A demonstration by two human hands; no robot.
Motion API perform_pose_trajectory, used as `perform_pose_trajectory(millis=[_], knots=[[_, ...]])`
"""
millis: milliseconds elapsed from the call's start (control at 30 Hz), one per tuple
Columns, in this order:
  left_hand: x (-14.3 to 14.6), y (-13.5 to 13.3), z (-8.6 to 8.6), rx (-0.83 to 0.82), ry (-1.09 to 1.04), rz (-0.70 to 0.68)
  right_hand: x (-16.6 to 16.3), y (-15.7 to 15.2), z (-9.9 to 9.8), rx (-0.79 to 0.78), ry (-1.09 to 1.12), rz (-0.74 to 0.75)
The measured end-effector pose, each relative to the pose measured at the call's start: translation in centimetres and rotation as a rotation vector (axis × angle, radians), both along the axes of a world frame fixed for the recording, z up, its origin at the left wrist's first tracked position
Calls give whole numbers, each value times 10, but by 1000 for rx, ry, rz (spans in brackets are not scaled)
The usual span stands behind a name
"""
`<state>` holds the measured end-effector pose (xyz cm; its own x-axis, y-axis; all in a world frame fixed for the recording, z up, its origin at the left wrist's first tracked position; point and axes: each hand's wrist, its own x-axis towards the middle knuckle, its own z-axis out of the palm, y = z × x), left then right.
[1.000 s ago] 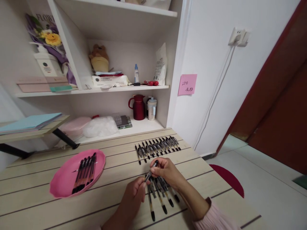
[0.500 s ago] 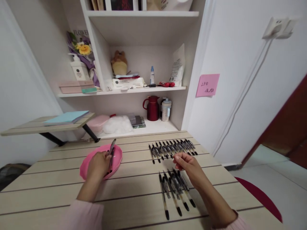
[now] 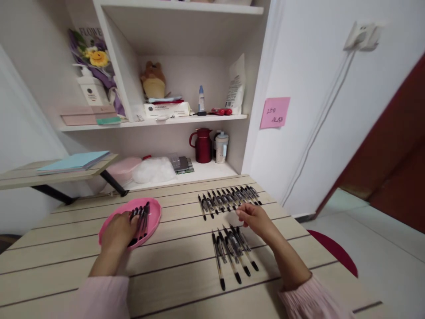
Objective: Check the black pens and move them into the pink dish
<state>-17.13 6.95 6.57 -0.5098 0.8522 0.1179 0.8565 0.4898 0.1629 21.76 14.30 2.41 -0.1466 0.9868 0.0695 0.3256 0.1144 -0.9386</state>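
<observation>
My left hand (image 3: pixel 117 230) reaches into a pink tray (image 3: pixel 155 212). Its fingertips are closed on the near end of a black pen (image 3: pixel 142 217) that lies among several others in the tray. My right hand (image 3: pixel 254 217) hovers low over the wooden table (image 3: pixel 172 274), fingers curled together, and I see nothing in them. It sits between a far row of several black pens (image 3: pixel 229 198) and a nearer bunch of black pens (image 3: pixel 232 250), closest to the far row.
Behind the table a white shelf unit (image 3: pixel 156 122) holds a red jug (image 3: pixel 202 145), a cup, bottles and boxes. A small side desk (image 3: pixel 59 170) with a blue folder stands at the left. At the right are a wall with a pink note (image 3: pixel 275 113) and a doorway.
My left hand carried a pen from the middle of the table to the pink tray and lowered it among the others. My right hand let go and drifted towards the far row.
</observation>
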Motion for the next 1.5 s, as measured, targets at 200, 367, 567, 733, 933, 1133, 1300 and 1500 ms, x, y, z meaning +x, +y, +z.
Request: perform_pose_trajectory(millis=[200, 367, 567, 733, 933, 1133, 1300, 1500], knots=[[93, -13, -10, 285, -158, -501, 10, -2, 8, -34, -713, 33], [175, -38, -29, 134, -297, -944, 7, -8, 14, -46, -873, 129], [199, -44, -32, 141, -293, -985, 15, -35, 18, 6, -1021, 12], [197, -43, -40, 155, -321, -997, 12, -72, 5, -37, -1090, 19], [197, -43, -51, 230, -570, -959, 7, -90, -1, -37, -962, -54], [205, -38, -63, 113, -1334, -569, -16, -114, 2, 35, -550, 0], [203, -30, -51, 59, -1827, -503, -28, -108, 3, 74, -366, 114], [189, -7, -41, 229, -1956, -321, 9, -66, 2, 48, -615, -216]])
